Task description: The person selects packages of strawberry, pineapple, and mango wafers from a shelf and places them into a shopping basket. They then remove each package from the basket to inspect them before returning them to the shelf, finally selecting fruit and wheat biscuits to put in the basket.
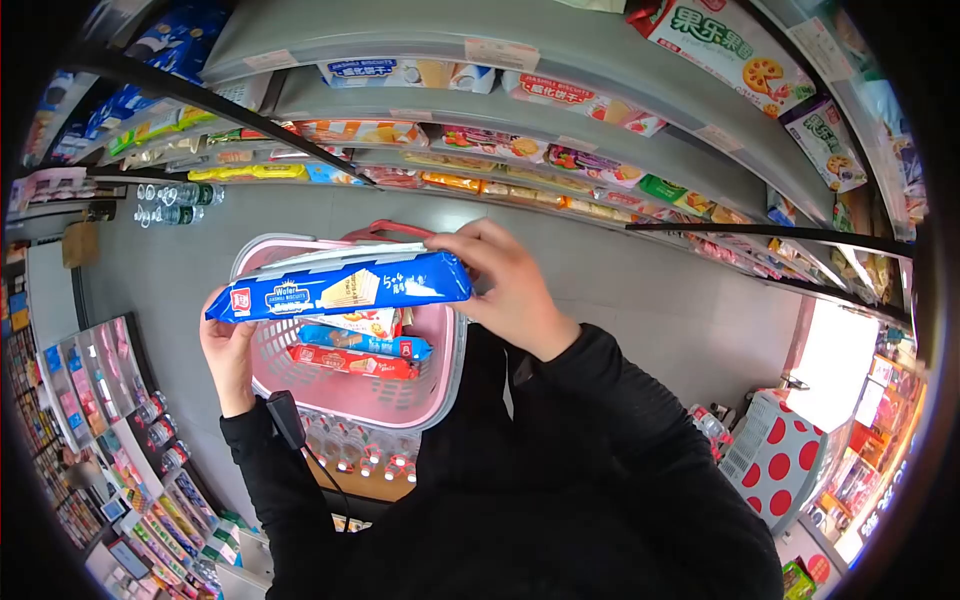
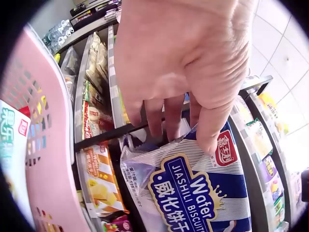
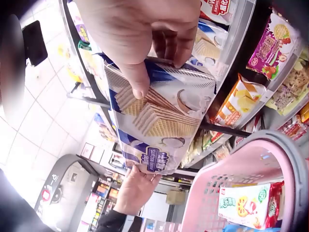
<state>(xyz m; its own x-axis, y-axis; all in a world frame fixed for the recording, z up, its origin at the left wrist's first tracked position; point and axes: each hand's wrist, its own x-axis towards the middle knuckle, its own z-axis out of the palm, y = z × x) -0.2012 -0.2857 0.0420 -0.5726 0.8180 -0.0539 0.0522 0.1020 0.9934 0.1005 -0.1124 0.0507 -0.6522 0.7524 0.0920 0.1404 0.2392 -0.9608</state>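
Note:
Both hands hold a blue and white pack of wafer biscuits point(image 1: 340, 287) level over a pink shopping basket point(image 1: 440, 390). The left hand point(image 1: 228, 345) pinches its left end, thumb on the printed face in the left wrist view. At the other end, the right hand point(image 1: 515, 290) grips the pack with its thumb point(image 3: 137, 79) on the front and fingers behind. Below, in the basket, lie a red wafer pack point(image 1: 355, 362), a light blue pack point(image 1: 365, 342) and a white biscuit box point(image 3: 248, 205), partly hidden by the held pack in the head view.
Shelves point(image 1: 400, 98) of biscuit packs run along the far side, with dark metal bars point(image 1: 760, 232) jutting out. Bottled water point(image 1: 180, 204) stands on the floor at the left. More bottles point(image 1: 360, 445) sit beneath the basket's near edge. A red-dotted white panel point(image 1: 780, 465) stands at the right.

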